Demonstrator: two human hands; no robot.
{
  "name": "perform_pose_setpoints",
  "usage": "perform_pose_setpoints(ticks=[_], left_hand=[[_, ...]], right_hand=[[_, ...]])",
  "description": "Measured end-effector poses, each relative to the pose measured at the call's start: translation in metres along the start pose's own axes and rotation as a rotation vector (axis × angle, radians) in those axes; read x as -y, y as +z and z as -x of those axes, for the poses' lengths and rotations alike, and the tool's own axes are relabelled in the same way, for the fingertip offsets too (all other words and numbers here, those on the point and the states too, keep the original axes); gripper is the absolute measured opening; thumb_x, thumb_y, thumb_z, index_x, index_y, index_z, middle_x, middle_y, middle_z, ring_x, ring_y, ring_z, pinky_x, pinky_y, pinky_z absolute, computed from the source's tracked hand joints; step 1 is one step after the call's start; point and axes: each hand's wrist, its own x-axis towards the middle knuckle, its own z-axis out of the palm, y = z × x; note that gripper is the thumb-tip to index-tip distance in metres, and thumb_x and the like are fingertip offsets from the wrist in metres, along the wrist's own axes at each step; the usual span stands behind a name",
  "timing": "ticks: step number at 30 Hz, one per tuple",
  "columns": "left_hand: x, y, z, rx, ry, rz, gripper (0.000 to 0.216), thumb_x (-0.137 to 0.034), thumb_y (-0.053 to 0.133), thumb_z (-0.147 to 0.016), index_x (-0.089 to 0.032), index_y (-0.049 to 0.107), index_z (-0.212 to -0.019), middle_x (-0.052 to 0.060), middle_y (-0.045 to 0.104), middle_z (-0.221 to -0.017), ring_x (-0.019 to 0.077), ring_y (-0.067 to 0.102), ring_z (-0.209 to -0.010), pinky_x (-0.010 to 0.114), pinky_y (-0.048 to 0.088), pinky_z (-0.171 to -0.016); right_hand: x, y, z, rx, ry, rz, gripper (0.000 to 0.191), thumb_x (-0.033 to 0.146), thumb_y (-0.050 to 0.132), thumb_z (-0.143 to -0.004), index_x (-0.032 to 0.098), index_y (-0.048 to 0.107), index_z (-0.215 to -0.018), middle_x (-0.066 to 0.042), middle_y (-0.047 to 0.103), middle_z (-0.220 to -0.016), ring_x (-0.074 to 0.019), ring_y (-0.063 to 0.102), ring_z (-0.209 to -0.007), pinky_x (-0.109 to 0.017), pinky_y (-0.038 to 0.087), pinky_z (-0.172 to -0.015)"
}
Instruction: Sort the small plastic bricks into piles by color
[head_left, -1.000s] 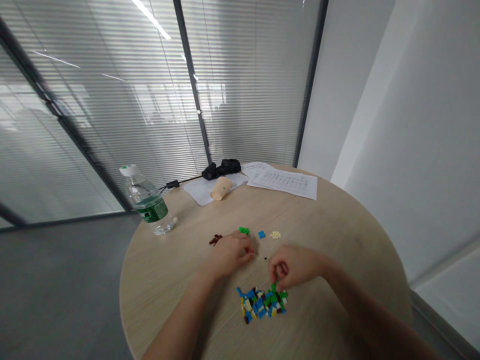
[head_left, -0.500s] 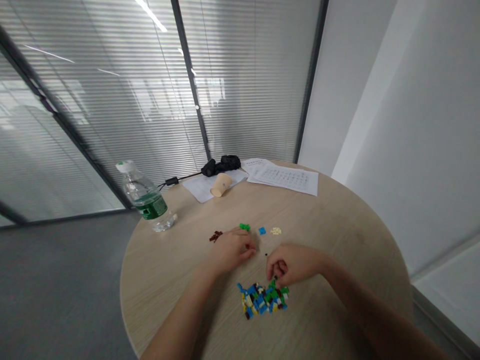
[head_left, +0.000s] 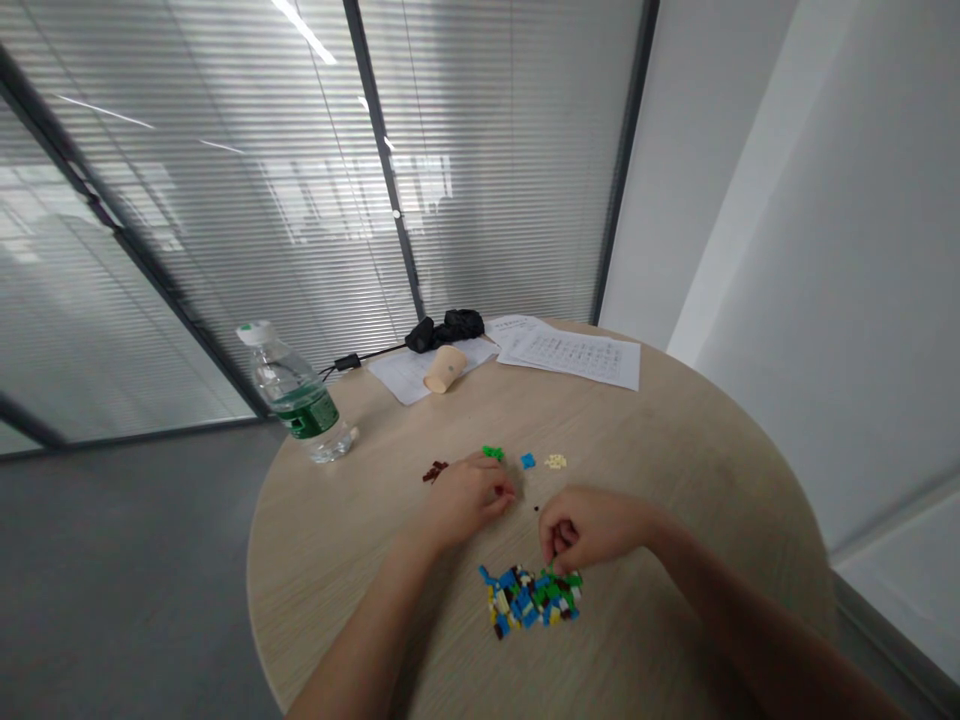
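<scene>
The curved left edge of the round, pale wood-grain table (head_left: 315, 540) lies well apart from the mixed pile of small blue, green, yellow, white and brown plastic bricks (head_left: 517, 604), tabletop stretching between, partly crossed by the left forearm. Right of the pile, tabletop runs to the right edge, beneath the right forearm.

Far left beyond the pile stands a clear plastic bottle with a green label (head_left: 304, 410). Beyond the pile follow dark brown bricks (head_left: 435, 471), a tipped beige paper cup (head_left: 445, 369), then the left hand (head_left: 472, 492) — fingers bent, any grip impossible to tell — just beside bright green bricks (head_left: 493, 453). Next come flat blue bricks (head_left: 528, 461), cream bricks (head_left: 556, 461) and white printed sheets (head_left: 592, 360). The right hand (head_left: 585, 525) overhangs the pile's far right edge, fingertips together; whether they clamp a brick cannot be told.
</scene>
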Motion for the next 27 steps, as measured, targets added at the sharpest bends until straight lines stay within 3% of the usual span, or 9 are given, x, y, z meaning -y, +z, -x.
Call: perform_pose_setpoints(ticks=[20,27], left_hand=[[0.0010,-0.0020,0.0001,-0.102,-0.080,0.011,0.015,-0.020,0.050,-0.084,-0.020,0.065,-0.080,0.000,0.064,-0.078,0.0138,0.056,-0.076,0.023,0.038,-0.066],[-0.0004,-0.0035,0.0005,-0.143,-0.027,0.116,0.016,-0.021,0.050,-0.085,-0.019,0.065,-0.081,0.001,0.062,-0.076,0.0136,0.056,-0.074,0.023,0.040,-0.066]], right_hand=[[0.0007,0.0012,0.0006,-0.049,-0.027,0.029,0.012,0.017,0.062,-0.065,0.014,0.069,-0.074,0.001,0.063,-0.062,-0.0094,0.054,-0.056,-0.018,0.040,-0.052],[0.0030,0.0014,0.0003,-0.071,-0.077,0.000,0.016,0.010,0.061,-0.060,0.015,0.065,-0.074,0.004,0.057,-0.062,-0.0081,0.050,-0.056,-0.017,0.038,-0.051]])
